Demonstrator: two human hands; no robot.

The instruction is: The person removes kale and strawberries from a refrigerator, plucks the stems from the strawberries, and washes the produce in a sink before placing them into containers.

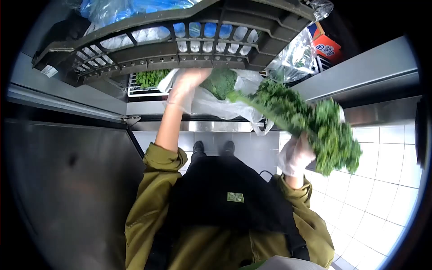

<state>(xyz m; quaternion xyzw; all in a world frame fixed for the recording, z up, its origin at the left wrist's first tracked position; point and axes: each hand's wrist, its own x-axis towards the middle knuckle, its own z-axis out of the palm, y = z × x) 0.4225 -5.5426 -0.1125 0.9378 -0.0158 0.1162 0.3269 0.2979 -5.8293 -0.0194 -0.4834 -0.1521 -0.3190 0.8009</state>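
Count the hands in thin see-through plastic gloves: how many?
2. The left hand reaches beside the round green broccoli head in a clear plastic bag; the right hand holds a curly dark-green leafy bunch. No others show.

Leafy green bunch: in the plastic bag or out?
Out. The right hand holds the leafy bunch bare, no plastic around it; the plastic bag shows only a broccoli head.
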